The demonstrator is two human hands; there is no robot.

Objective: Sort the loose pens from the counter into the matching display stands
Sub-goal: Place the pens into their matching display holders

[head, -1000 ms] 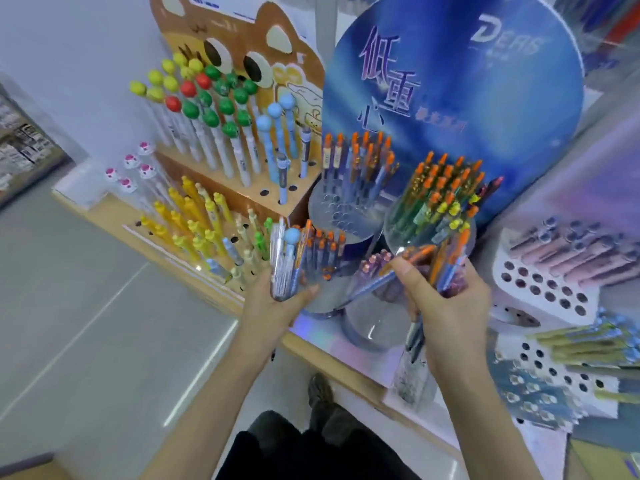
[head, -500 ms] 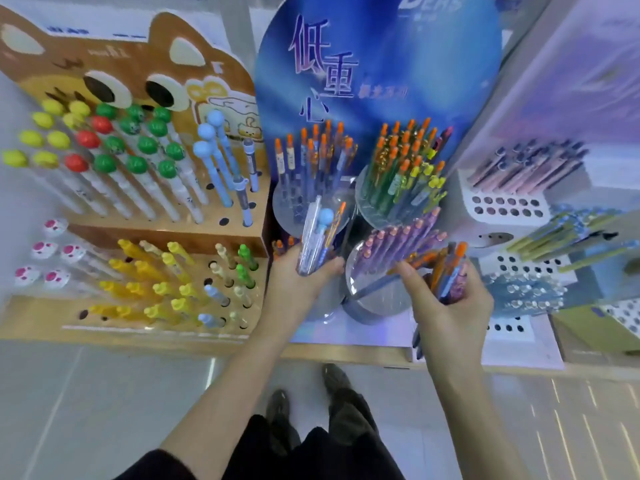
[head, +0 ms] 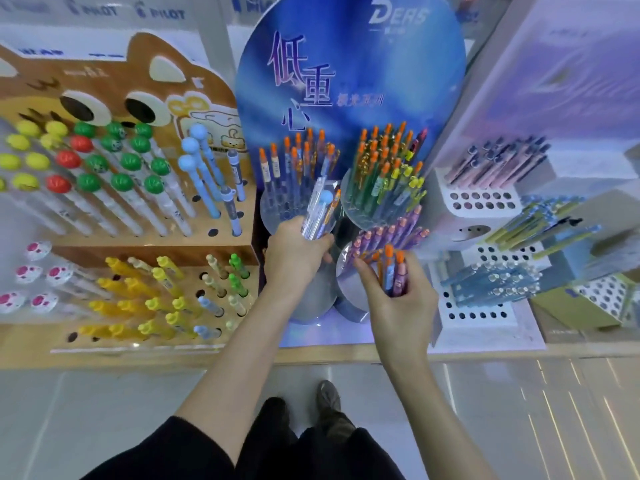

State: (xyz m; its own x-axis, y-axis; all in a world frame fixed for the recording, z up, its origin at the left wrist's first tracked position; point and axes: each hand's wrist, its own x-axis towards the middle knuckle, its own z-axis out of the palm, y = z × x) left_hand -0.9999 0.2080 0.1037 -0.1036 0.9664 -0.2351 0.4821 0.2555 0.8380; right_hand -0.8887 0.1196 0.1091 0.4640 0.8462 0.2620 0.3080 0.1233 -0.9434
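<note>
My right hand (head: pixel 403 306) curls its fingers round upright orange-tipped pens (head: pixel 389 268), nearest the purple-pen stand (head: pixel 349 289) just ahead; my left hand (head: pixel 294 258) clutches a second bundle (head: pixel 320 213).

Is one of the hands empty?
No, the left hand grips a bunch of clear pens, and the right hand grips orange-topped pens.

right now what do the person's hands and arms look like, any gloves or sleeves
Both are bare: the left hand and the right hand show no gloves, rings or watch. The left forearm and the right forearm are uncovered too. A black sleeve begins near the left elbow; no sleeve shows on the right arm up to the picture's edge.
</note>
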